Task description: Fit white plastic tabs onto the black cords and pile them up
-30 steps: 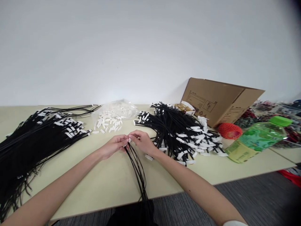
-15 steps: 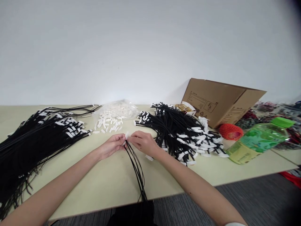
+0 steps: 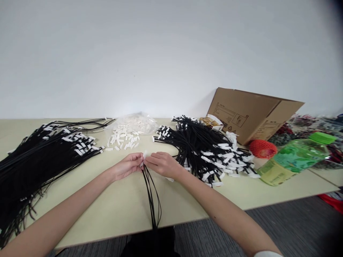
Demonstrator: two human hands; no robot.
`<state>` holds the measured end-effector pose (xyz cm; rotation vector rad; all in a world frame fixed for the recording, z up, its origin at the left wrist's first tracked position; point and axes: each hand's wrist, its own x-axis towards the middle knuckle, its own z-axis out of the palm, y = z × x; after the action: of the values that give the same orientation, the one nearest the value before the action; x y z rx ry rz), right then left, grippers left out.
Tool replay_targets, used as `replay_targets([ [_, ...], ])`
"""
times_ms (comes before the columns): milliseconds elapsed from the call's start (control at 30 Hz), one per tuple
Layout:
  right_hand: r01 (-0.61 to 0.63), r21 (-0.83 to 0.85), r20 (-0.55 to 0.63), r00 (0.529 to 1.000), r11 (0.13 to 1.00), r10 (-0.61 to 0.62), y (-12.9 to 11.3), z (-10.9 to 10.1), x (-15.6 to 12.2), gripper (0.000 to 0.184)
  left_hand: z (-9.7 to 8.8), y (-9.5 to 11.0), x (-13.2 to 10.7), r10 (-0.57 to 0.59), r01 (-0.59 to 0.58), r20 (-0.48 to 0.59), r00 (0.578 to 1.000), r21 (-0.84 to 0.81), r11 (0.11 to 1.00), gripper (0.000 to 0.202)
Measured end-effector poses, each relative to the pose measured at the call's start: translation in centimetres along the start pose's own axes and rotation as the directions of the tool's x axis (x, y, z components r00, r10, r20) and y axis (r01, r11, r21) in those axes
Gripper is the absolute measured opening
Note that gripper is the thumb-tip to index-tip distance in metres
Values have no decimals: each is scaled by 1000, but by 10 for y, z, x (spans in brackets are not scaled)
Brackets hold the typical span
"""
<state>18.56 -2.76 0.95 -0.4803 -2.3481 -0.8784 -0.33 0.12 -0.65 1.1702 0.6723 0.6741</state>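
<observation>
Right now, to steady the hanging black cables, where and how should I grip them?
Probably just below the white piece, from the near side: there the black cables run close together, spreading lower, while left hand and right hand flank the top.

A slim bundle of black cords (image 3: 150,200) hangs from a small white piece (image 3: 145,154) pinched between the fingertips of the left hand (image 3: 142,162) and right hand (image 3: 145,161), raised above the middle of the surface (image 3: 118,207). The white piece looks narrow, its upper end poking up past the fingers; the rest is hidden, so how it joins the cords cannot be told. The cords are thin and smooth, close together at the top. Most run down in a gentle curve toward the surface's near edge, while some bow out to the right. Beyond that edge they blend into darkness.
</observation>
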Motion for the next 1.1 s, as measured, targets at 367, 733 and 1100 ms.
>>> replay_targets([
  [367, -30, 41, 52, 998, 999, 28, -1, -1, 2, 15, 1, 1, 0, -16, 16, 9, 1000, 12, 1000, 15],
  [733, -62, 29, 63, 996, 998, 60, -3, 6, -1, 13, 1, 0, 0, -21, 20, 10, 1000, 32, 999, 16],
  [1100, -219, 310, -3, 973, 925, 231, -9, 4, 2, 12, 3, 0, -1, 17, -17, 16, 1000, 32, 999, 22],
])
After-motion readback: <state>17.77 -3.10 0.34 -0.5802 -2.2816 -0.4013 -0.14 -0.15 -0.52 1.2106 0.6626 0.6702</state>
